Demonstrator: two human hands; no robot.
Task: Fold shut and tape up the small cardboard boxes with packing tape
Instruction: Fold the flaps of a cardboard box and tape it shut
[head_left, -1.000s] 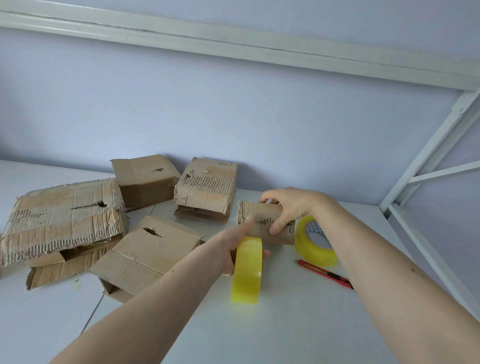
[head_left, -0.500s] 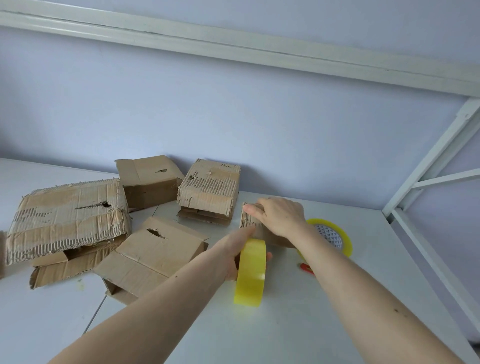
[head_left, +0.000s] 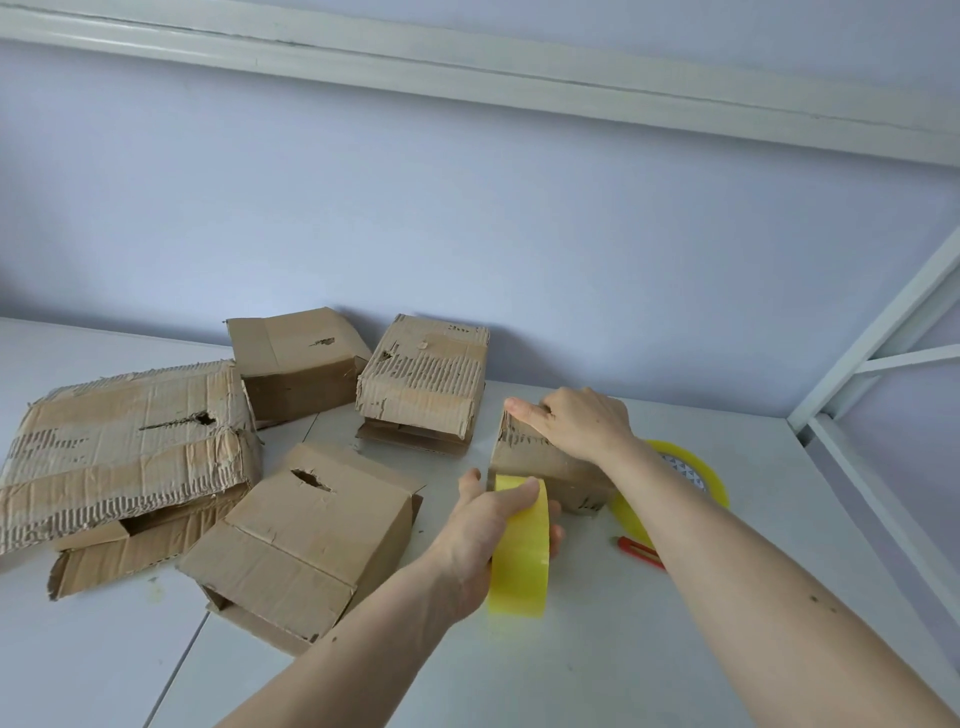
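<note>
Right now I judge the taping step is under way on the small box (head_left: 550, 467), which sits just right of centre in the frame on the white table (head_left: 649, 649). My right hand (head_left: 576, 423) lies over its top with fingers fairly straight, pressing it down. My left hand (head_left: 491, 525) is curled round the yellow tape roll (head_left: 519, 561), held on edge against the box's near side. Next I need to draw the tape up over the top seam while the right hand keeps the flaps flat. I cannot see the seam or the tape's free end; the hand covers them. A second roll (head_left: 696, 470) and a red cutter (head_left: 641, 552) lie partly behind my right forearm. Four more boxes sit at left, untaped as far as I can tell.
</note>
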